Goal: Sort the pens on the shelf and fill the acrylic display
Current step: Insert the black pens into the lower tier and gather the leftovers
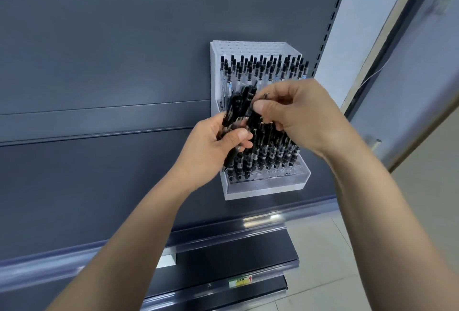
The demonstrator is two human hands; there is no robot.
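Bare left hand (218,141) and bare right hand (298,114) on 2 uncovered forearms (139,236), thumbnails (258,106) short and plain.

The left hand (218,141) grips a bundle of black pens (238,109) in front of the acrylic display (268,187). The right hand (298,111) pinches the bundle near its top between thumb and forefinger. Clear-barrelled pens (268,69) stand in the display's back rows and dark pens (270,156) in its front rows, against the grey shelving unit (99,37).
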